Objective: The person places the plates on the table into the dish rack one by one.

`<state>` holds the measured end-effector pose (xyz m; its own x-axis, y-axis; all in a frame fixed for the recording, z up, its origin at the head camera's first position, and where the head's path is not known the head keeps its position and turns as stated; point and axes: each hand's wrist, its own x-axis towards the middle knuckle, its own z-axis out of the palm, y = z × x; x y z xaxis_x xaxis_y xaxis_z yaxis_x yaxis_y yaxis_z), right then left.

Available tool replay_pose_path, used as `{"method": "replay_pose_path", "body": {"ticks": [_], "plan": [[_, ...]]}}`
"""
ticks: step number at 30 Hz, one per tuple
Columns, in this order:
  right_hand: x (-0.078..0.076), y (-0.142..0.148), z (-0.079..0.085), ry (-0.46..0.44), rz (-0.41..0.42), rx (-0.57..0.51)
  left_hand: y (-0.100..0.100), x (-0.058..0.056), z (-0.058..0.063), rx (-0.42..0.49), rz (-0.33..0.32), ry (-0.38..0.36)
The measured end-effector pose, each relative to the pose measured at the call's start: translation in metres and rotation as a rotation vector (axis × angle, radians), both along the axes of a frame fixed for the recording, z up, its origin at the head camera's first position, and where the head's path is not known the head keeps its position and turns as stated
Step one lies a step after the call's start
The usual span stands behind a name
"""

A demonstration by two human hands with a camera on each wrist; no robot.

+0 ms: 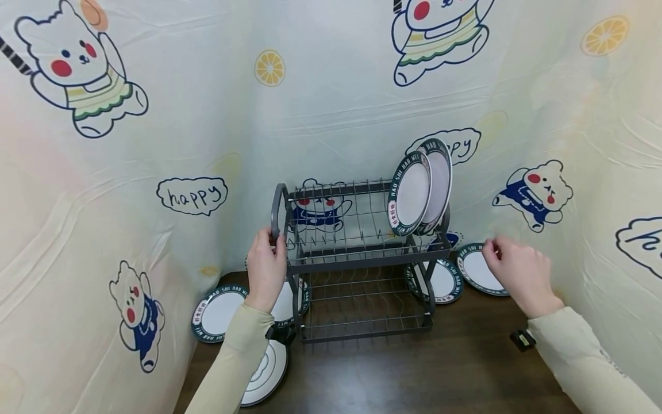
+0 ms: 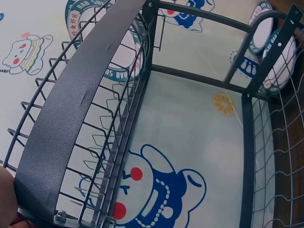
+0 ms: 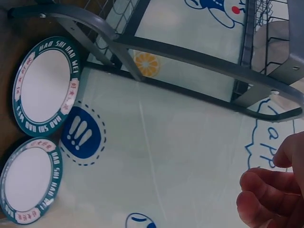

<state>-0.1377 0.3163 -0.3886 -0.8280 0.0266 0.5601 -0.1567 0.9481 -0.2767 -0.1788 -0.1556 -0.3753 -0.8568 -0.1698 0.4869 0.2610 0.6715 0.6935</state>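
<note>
A dark grey two-tier dish rack [image 1: 362, 260] with wire shelves stands on the table. My left hand [image 1: 266, 270] grips the upper frame at the rack's left end; in the left wrist view only part of that hand [image 2: 6, 199] shows at the lower left corner. Two green-rimmed white plates, a front one [image 1: 412, 194] and a rear one [image 1: 439, 178], stand upright at the right of the upper tier. To the right of the rack, my right hand [image 1: 522, 276] hovers with loosely bent fingers and holds nothing. Below it lies another green-rimmed plate [image 1: 481, 270].
One more plate [image 1: 446, 282] sits behind the rack's right leg. On the left are a green-rimmed plate [image 1: 219, 313], another behind the rack [image 1: 284, 305], and a white plate with ring lines [image 1: 269, 371]. A printed cloth [image 1: 331, 115] hangs around the brown table [image 1: 393, 374].
</note>
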Motion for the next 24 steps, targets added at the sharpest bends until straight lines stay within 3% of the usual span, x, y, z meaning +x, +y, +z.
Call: {"method": "replay_pose_path", "body": {"ticks": [9, 17, 24], "plan": [[-0.001, 0.012, -0.016, -0.098, -0.042, -0.006, 0.0, -0.002, -0.002, 0.003, 0.002, 0.0], [-0.004, 0.02, -0.029, -0.104, -0.056, -0.004, 0.0, -0.002, -0.001, 0.001, 0.0, 0.005], [-0.007, 0.026, -0.039, -0.166, -0.073, -0.018, 0.0, -0.001, -0.001, -0.003, 0.003, 0.007]]}}
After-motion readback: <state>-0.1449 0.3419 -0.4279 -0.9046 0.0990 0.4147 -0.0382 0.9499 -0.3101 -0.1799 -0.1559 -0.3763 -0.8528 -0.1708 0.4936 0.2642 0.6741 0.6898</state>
